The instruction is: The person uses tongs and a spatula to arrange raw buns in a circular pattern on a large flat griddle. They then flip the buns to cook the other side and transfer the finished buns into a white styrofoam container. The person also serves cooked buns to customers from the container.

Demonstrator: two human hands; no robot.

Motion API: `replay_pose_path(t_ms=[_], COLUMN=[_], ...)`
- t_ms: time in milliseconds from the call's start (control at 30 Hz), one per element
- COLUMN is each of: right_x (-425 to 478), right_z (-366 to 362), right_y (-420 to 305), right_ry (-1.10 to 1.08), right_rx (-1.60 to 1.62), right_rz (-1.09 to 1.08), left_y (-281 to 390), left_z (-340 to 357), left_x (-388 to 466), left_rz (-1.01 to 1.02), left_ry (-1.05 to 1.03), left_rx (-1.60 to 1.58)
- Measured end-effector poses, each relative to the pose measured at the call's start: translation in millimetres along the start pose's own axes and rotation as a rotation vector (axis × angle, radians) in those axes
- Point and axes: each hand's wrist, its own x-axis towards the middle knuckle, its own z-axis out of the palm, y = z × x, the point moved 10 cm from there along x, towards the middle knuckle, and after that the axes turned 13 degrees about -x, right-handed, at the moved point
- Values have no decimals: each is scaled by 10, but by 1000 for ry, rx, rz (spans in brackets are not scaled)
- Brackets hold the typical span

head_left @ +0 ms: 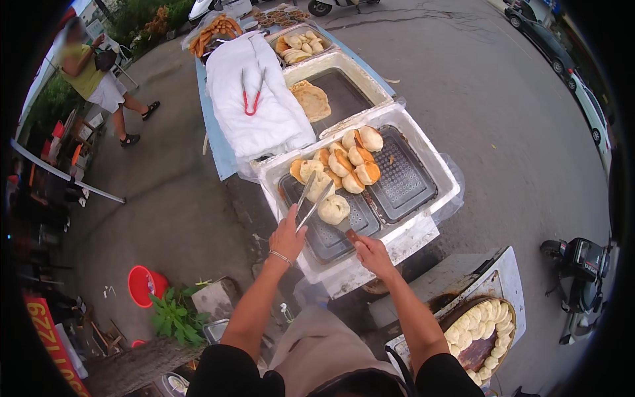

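My left hand (287, 237) grips a pair of metal tongs (315, 202), their arms spread, with the tips by the pale buns. In my right hand (374, 255) is the brown handle of a metal spatula (351, 233). A round pale bun (334, 209) rests at the spatula's blade, below the tongs' right arm; how far the blade goes under it is hidden. Several more buns (341, 163), some with browned flat sides, are grouped toward the far side of the white foam box (431, 161). Perforated metal trays (403, 183) line its bottom.
Beyond are a second foam box (364, 69) with a flatbread (311, 100), a white cloth (258, 129) with red-handled tongs (252, 101), and fried dough sticks (213, 32). A round pan (476, 347) of buns sits at right. A person (92, 74) stands far left; a red bucket (147, 286) is nearer.
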Motion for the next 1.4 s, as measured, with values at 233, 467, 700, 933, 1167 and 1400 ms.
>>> replay_pose_path(t_ms=[233,467,700,933,1167,1400], right_x=[572,762,-136,-3189,-7013,-7759], right_z=[630,761,-54,-1503,-1867,-2983], right_y=[-173,-228,-493,571,2253,3759], right_ry=[-546,-904,-470,364,849,430], right_rx=[487,1179,663,610,155,-1], right_rz=[306,491,100,156,980,995], left_y=[-302,-176,-181,843,2929,3555], left_z=[-674,-1100,-872,793,3049,4365], left_x=[348,620,589,181,-2049,-3366], left_rz=[-112,-56,-41,262,578,599], left_ry=[-37,96,190,-277,-948,-1084], left_rx=[153,-82,-308,-509,-386,-196])
